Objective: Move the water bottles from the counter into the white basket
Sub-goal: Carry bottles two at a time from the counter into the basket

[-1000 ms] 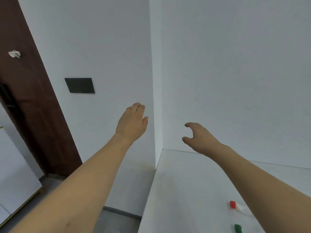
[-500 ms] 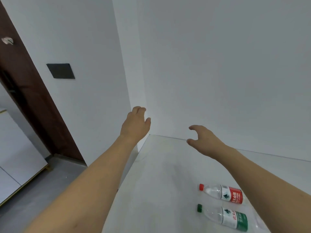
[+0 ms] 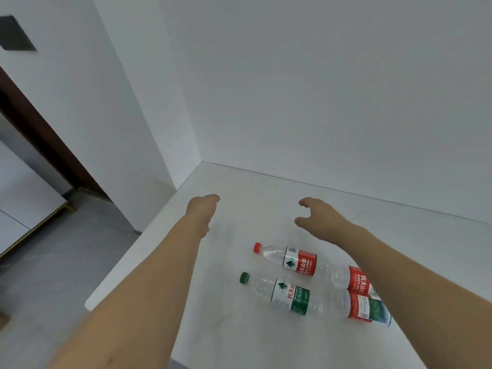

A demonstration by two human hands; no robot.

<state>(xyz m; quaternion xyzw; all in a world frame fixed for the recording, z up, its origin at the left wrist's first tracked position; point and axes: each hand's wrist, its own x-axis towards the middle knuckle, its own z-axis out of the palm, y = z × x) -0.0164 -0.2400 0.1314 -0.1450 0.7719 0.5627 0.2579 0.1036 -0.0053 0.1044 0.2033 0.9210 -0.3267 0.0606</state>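
Observation:
Two clear water bottles lie on their sides on the white counter, caps pointing left: one with a red cap and red label, one with a green cap and green label. Two more labelled bottles lie to their right, partly hidden under my right forearm. My left hand hovers over the counter's far left part, its fingers bent away and holding nothing. Just beyond the red-capped bottle hovers my right hand, thumb and fingers loosely curled and apart, also holding nothing. No white basket is in view.
White walls meet in a corner behind the counter. The counter's left edge drops to a grey floor. A dark wooden door, a white cabinet and a dark wall plate are on the left.
The view has tilted down, bringing the bottles fully into sight. Both hands have dropped from in front of the wall to just above the counter.

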